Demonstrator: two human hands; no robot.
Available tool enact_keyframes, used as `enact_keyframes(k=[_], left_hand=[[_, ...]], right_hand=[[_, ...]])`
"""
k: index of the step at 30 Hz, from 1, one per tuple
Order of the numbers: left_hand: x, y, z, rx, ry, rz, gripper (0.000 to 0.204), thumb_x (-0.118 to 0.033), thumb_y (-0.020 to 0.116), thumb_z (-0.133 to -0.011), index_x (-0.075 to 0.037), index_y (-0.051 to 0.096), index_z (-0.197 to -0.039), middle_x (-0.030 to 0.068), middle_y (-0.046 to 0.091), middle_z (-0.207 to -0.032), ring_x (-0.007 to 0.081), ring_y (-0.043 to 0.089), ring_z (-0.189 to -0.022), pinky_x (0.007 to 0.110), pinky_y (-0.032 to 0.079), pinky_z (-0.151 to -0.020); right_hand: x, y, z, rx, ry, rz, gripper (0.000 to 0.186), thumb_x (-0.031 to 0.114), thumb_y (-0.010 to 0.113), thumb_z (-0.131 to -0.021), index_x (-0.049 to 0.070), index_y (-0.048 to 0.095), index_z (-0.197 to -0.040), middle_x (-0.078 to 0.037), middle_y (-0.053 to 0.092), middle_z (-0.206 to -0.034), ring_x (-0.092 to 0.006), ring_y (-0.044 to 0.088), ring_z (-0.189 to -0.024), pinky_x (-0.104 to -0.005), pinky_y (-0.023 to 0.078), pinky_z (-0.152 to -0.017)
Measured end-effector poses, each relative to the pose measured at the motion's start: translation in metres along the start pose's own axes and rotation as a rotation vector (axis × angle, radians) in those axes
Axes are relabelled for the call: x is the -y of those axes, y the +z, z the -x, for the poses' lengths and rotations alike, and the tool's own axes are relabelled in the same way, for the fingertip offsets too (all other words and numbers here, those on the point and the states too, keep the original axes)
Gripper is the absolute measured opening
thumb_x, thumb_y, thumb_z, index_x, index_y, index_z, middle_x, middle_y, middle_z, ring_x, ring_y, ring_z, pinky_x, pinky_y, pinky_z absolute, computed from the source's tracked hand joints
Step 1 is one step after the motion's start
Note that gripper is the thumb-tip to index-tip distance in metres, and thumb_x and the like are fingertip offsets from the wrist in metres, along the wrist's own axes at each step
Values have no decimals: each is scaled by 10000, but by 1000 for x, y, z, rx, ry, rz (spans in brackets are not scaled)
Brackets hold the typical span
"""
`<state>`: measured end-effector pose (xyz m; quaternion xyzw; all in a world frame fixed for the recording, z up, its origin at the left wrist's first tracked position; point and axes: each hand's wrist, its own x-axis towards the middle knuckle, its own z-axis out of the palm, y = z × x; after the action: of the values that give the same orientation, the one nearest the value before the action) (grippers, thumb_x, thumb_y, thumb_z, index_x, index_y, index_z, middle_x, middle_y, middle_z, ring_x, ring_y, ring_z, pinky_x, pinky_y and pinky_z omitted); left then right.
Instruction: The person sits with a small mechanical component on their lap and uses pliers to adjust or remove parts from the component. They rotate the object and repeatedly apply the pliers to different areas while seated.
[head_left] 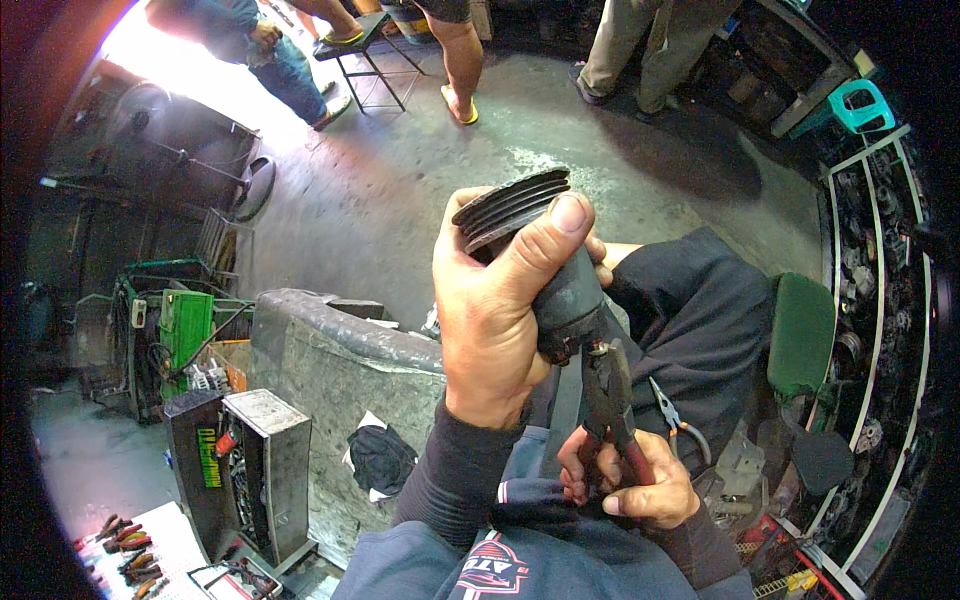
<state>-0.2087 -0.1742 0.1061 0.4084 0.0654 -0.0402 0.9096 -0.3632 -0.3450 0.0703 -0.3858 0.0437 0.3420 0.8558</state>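
My left hand (490, 320) is wrapped round a dark cylindrical machine part (572, 292), its thumb along the upper side. The part's far end carries a black ribbed pulley (515, 205), tilted up and away from me. In my right hand (655, 490), lower down, is a pair of pliers (608, 385) with dark red handles. Their jaws point up at the near end of the part and appear to touch it; exactly what they grip is hidden. Right of them, long-nose pliers (668, 408) with orange handles lie against the dark cloth by my leg.
A worn padded bench (330, 345) stands left, with a crumpled black cloth (382, 460). Nearby are a metal box (268, 420) and several hand tools (130, 550). Shelves of parts (868, 260) and a green cushion (802, 335) are right. Other people's legs (462, 60) show beyond.
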Motion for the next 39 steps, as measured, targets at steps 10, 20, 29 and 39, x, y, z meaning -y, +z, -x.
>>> enact_keyframes(k=[10, 20, 29, 39], left_hand=[[12, 2, -1, -147, 95, -161, 489, -109, 955, -855, -7, 566, -1132, 101, 740, -941, 157, 728, -763, 278, 590, -706], [17, 3, -2, -215, 100, -164, 482, -83, 962, -841, -8, 571, -1113, 87, 726, -926, 156, 711, -761, 281, 583, -698], [38, -3, -18, -313, 225, -214, 318, -122, 880, -936, 10, 639, -1097, 130, 754, -879, 199, 725, -660, 320, 608, -592], [42, -3, -29, -277, 192, -68, 296, -192, 841, -980, 0, 661, -1115, 126, 731, -871, 212, 730, -677, 343, 638, -592]], right_hand=[[-23, -1, -6, -285, -303, 621, 313, -53, 608, -722, -2, 573, -1029, -126, 524, -1072, -211, 525, -900, -340, 454, -811], [-28, -2, -17, -670, -518, 1407, 390, 37, 743, -630, -6, 570, -977, -252, 552, -1141, -459, 579, -995, -509, 496, -879], [-12, -33, -28, -874, -644, 1921, 390, 142, 791, -573, 85, 611, -915, -204, 569, -1184, -412, 558, -1006, -530, 441, -854], [25, -42, -14, -767, -665, 2105, 358, 134, 746, -730, 52, 686, -1074, -207, 570, -1333, -417, 557, -1235, -569, 439, -1025]])
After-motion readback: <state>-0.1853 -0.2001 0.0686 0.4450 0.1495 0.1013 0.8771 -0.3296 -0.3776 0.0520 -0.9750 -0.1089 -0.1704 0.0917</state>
